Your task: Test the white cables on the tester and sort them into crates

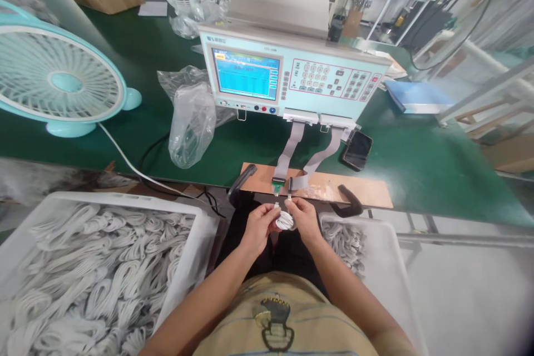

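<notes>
The two hands were just apart at the near edge of the green table (417,172), with a coiled white cable (285,221) between them: the left hand (261,225) pinched one end of it just short of a small green circuit board (277,187). The right hand (303,219) had its fingers closed on the cable's other end beside the right ribbon lead (319,160); whether that end was plugged in could not be told. On the far side stood a tester (321,80), with a bin of cables (125,198) at near left.

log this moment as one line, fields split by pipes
left hand: holds coiled white cable | right hand: pinching at right ribbon cable's end | green board: plug below, apart | tester screen: lit
</notes>
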Demonstrator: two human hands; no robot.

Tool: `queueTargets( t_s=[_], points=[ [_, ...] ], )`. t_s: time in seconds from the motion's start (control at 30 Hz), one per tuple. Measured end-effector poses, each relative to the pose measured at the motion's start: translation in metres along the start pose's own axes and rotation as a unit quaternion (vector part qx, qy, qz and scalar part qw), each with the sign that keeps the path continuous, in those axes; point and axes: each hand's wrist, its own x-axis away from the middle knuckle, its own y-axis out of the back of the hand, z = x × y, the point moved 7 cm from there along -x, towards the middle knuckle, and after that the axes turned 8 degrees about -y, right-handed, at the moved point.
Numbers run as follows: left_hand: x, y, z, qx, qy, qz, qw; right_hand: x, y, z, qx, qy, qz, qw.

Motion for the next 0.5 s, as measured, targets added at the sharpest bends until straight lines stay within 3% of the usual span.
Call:
queueTargets(
  t_s=[0.13, 0.27, 0.5],
  points=[
    [-0.0008, -0.0001, 0.0010, -0.001, -0.002, 0.005, 1.000, 0.0009, -0.0036, -0.0008, -0.051, -0.042, 0.076, 0.995],
    [-0.0006, 0.0003, 0.0027, -0.003, -0.004, 0.006, 1.000, 0.0046, -0.0052, -0.0016, -0.034, -0.049, 0.118, 0.991],
    [0.0001, -0.0031, -0.0024, -0.038, -0.035, 0.020, 0.998, 0.0039, 0.0033, -0.0036, -0.013, -0.014, 0.045, 0.999]
  ],
)
